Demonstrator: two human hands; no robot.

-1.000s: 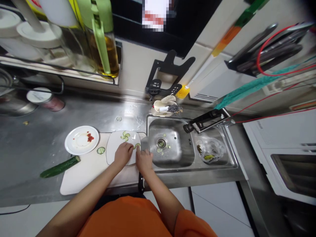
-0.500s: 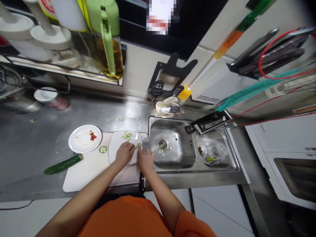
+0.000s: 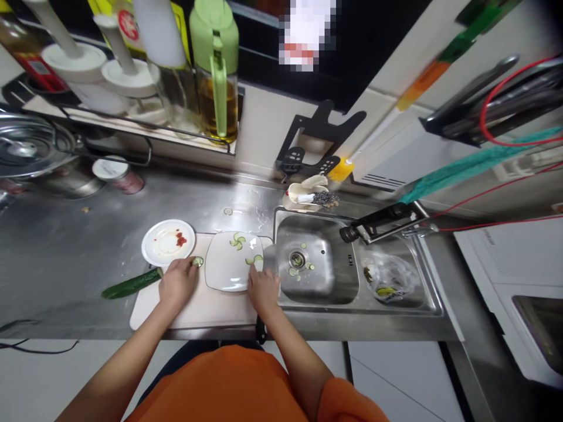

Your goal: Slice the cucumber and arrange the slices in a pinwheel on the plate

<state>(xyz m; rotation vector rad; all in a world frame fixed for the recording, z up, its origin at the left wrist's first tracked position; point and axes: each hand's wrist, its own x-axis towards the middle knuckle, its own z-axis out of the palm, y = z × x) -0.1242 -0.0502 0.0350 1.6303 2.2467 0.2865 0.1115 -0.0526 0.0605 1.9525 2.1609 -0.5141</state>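
Fingertips [image 3: 193, 263] of the left hand [image 3: 177, 286] touch the small stack of cucumber slices [image 3: 200, 262] on the cutting board [image 3: 197, 313]; whether they are pinched on it I cannot tell. The right hand [image 3: 264, 291] has its fingers apart, the index reaching onto the square plate [image 3: 225, 272] at a pair of curved cucumber pieces [image 3: 254, 259] near its right edge. Further in from the far rim lies a pinwheel [image 3: 237, 241] of similar pieces.

Left of it, a round plate [image 3: 151, 251] holds red bits [image 3: 180, 239] (wet-looking, otherwise hard to identify), and a length of whole cucumber [image 3: 131, 284] lies across the board's left edge. To the right, the sink [image 3: 319, 281] has pale slices [image 3: 292, 272] around its drain, and the small basin beside it contains a clear plastic bag [image 3: 407, 272] with yellow-green and dark scraps, blurred by the film. Behind, an oil bottle [image 3: 207, 105] holds amber liquid.

Under the right wrist, a black handle [image 3: 261, 332] is mostly covered. Pixelation hides a bright patch at the top, and the white appliance [image 3: 488, 258] is cut off at the right.
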